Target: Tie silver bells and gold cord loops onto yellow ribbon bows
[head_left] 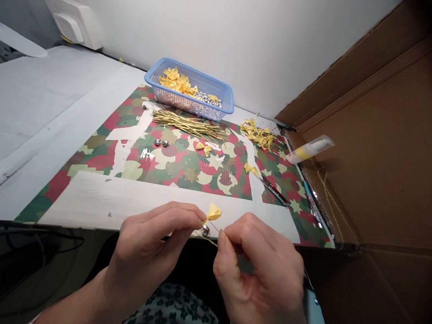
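At the table's (30, 108) front edge, we've got the left hand (162, 238) pinching a yellow satin bow (213, 211), round silver metal bell (204, 231) just below. Right hand (259, 265) grips a thin pale strand (215, 226) (thread, maybe) slanting up-left to the bow. Blue plastic basket (230, 98) behind's got yellow bows (177, 82), silver bells (206, 98).

A small, shiny yellow bow (213, 211) points up — a round silver bell (204, 231) is just beside the bow — and a thin string (214, 226) stretches out from the bow.
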### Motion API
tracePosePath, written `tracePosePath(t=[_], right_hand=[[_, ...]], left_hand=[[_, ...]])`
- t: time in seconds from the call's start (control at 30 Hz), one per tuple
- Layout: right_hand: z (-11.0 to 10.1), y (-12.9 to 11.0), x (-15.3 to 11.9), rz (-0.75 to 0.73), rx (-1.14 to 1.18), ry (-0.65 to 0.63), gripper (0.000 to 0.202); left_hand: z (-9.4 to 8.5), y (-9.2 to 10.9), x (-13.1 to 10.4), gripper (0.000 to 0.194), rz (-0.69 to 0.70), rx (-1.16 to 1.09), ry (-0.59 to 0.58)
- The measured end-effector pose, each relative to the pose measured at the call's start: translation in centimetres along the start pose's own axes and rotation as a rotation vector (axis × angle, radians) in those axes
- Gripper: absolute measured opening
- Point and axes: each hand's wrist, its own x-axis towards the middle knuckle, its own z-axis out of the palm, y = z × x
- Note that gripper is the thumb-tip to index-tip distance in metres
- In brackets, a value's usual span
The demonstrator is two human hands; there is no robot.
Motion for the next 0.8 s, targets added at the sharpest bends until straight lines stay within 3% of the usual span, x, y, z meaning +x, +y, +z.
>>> tracePosePath(t=[0.27,0.8], right_hand=[[0.5,0.2,-0.2,-0.041,-0.001,0.018,0.027],[1.2,0.9,0.2,-0.142,-0.061,-0.027,0.028]], left_hand=[[0.2,-0.4,-0.4,0.03,-0.134,-0.033,0.055],[-0.2,0.3,0.4,0.035,-0.083,-0.134,-0.033]])
